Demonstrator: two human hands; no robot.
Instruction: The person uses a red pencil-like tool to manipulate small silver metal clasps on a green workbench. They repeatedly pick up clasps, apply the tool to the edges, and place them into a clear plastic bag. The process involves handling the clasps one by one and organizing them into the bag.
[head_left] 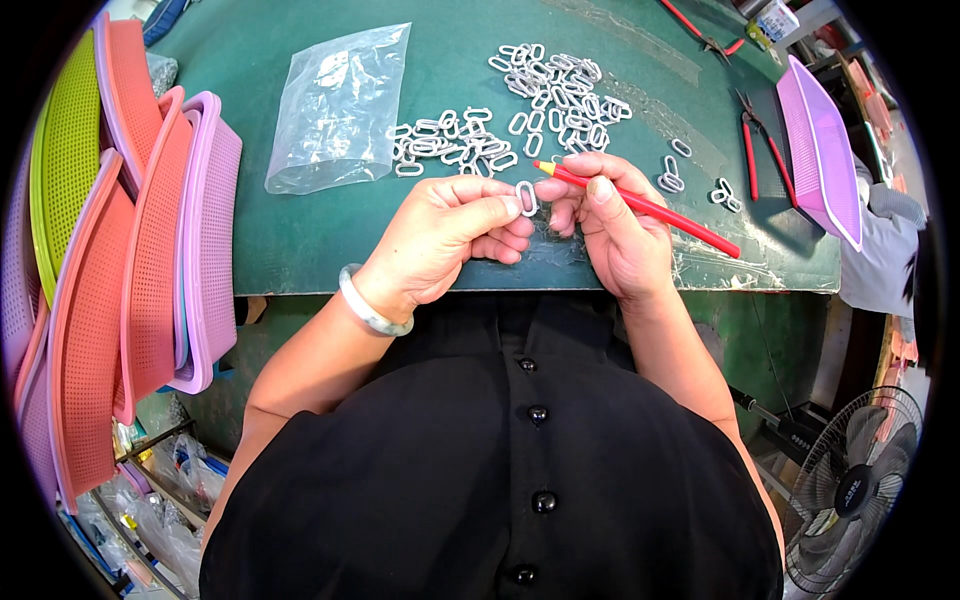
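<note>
Between the thumb and fingertips of my left hand (pixel 440 230) a silver oval ring (pixel 531 198) stands upright. My right hand (pixel 628 240) grips a slim red pencil-like tool (pixel 690 224) with a yellow end; that end points at the ring, a small gap away. Both hands are over the near edge of the green table (pixel 330 240). Just beyond them lie two heaps of the same oval rings, a smaller heap (pixel 452 140) in front of my left hand and a larger heap (pixel 565 95) farther off. A few loose rings (pixel 671 178) lie right of my right hand.
A clear plastic bag (pixel 335 120) lies left of the heaps. Stacked orange, purple and green baskets (pixel 150 260) crowd the left side. On the right are red-handled pliers (pixel 752 160), another red-handled tool (pixel 712 44), a purple basket (pixel 815 150) and, lower down, a fan (pixel 852 490).
</note>
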